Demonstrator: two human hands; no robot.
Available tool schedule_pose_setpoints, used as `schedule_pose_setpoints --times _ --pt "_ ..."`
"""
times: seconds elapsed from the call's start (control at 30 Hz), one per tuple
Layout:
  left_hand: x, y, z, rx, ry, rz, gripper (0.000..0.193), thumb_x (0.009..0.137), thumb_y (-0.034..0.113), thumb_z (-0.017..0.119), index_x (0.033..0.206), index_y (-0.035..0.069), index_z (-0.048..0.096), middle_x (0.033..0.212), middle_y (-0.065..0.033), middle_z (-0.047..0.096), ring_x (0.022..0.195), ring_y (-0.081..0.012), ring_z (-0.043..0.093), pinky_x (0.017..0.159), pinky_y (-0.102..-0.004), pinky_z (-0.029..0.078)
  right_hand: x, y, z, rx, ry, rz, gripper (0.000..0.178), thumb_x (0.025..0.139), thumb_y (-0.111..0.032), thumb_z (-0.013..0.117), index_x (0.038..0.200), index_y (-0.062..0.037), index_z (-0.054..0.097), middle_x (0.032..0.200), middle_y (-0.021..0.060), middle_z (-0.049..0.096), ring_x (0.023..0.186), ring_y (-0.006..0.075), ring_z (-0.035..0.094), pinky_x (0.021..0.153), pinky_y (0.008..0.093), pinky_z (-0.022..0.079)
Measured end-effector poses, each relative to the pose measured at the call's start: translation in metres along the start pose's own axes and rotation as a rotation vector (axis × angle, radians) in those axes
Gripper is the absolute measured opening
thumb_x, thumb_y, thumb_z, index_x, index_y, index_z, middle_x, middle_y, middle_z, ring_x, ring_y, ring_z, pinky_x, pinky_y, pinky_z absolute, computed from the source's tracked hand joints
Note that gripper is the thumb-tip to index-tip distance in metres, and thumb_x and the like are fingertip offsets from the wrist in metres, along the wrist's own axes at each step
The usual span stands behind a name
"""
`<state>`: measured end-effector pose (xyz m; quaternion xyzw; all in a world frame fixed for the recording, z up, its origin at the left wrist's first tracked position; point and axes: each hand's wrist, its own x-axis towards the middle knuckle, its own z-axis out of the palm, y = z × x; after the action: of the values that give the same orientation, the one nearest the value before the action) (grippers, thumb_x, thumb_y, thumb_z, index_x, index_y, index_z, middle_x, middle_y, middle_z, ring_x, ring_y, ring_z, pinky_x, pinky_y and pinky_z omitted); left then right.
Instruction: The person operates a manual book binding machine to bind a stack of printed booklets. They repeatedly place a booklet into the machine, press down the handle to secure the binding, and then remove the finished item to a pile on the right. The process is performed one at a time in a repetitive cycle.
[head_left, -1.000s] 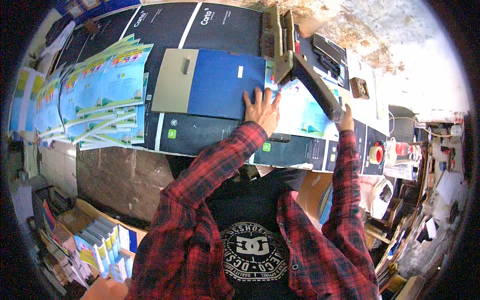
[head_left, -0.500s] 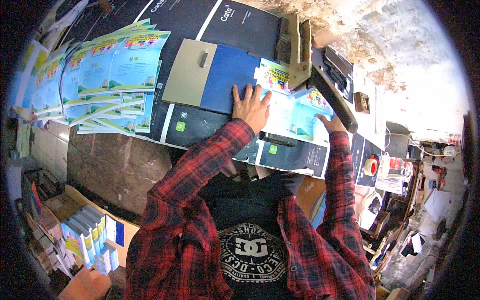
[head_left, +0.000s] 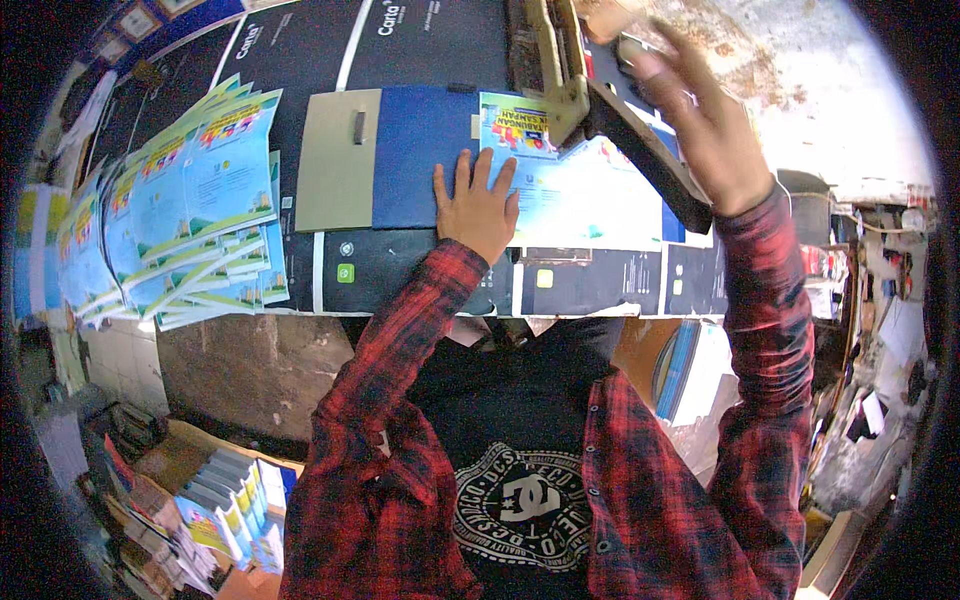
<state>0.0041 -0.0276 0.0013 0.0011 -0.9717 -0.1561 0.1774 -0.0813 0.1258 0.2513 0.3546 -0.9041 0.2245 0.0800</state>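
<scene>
My left hand (head_left: 478, 208) lies flat with spread fingers at the right edge of a blue board (head_left: 415, 160), its fingertips reaching the printed sheet (head_left: 540, 190). That light-blue and white sheet lies partly under a metal frame (head_left: 565, 110). A long dark bar (head_left: 655, 165) slants from the frame toward the right, over the sheet's right part. My right hand (head_left: 710, 130) is raised beyond the bar, blurred by motion. Its thumb and fingers look apart, and nothing shows in them. A grey-beige board (head_left: 337, 165) with a small metal handle adjoins the blue one.
Fanned piles of printed light-blue covers (head_left: 190, 200) spread over the left of the black table top (head_left: 430, 45). Below left, finished-looking booklets (head_left: 230, 510) stand on a wooden surface. Clutter lines the right side, and a stained wall (head_left: 760, 50) rises behind.
My right hand has left the sheet's right side and swung up beyond the dark bar. My left hand remains flat by the sheet. The whole view has shifted and turned slightly.
</scene>
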Motion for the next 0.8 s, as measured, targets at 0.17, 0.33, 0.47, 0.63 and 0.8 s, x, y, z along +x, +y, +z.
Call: schedule_pose_setpoints --times 0.17,0.33,0.47,0.63,0.8 --pt "0.002 0.01 -0.001 -0.081 -0.018 0.031 0.046 0.091 0.035 0.054 0.134 0.02 0.053 0.139 -0.0105 0.046 0.132 -0.0349 0.037 0.108 -0.0624 0.022 -0.077 0.003 0.083 -0.26 0.044 0.027 0.082 0.082 -0.046 0.068 0.145 -0.004 0.036 0.136 0.034 0.044 0.127 0.0468 0.044 0.103 0.0501 0.038" --pt "0.006 0.01 -0.002 -0.076 -0.025 0.02 0.046 0.09 0.035 0.055 0.135 0.022 0.053 0.139 -0.0105 0.046 0.133 -0.034 0.037 0.109 -0.0597 0.022 -0.101 0.001 0.141 -0.283 0.111 0.151 0.092 0.078 -0.044 0.071 0.15 -0.0068 0.028 0.15 0.0316 0.024 0.139 0.0496 0.024 0.109 0.0552 0.029" --pt "0.001 0.005 0.001 -0.1 0.005 0.03 0.046 0.09 0.035 0.055 0.132 0.014 0.054 0.139 -0.0145 0.045 0.133 -0.0368 0.037 0.11 -0.0601 0.021 -0.087 0.003 0.096 -0.068 0.08 0.071 0.086 0.08 -0.042 0.072 0.146 -0.0024 0.034 0.147 0.03 0.034 0.139 0.0438 0.03 0.114 0.0474 0.025" --pt "0.006 -0.011 0.001 -0.038 0.151 -0.102 0.06 0.088 0.042 0.061 0.126 -0.004 0.056 0.134 -0.0247 0.047 0.124 -0.0441 0.041 0.106 -0.0515 0.032 -0.022 0.075 0.015 0.544 0.122 0.141 0.052 0.096 -0.047 0.051 0.127 -0.0059 0.058 0.115 0.0159 0.065 0.107 0.0265 0.061 0.093 0.0331 0.045" --pt "0.02 0.011 -0.01 -0.066 0.008 -0.272 0.048 0.086 0.044 0.063 0.112 0.004 0.068 0.124 -0.0208 0.053 0.121 -0.0399 0.042 0.101 -0.0514 0.036 -0.093 0.179 0.076 -0.237 -0.124 0.412 0.068 0.083 -0.048 0.067 0.136 -0.0093 0.048 0.112 0.0262 0.064 0.103 0.0428 0.063 0.09 0.0495 0.05"
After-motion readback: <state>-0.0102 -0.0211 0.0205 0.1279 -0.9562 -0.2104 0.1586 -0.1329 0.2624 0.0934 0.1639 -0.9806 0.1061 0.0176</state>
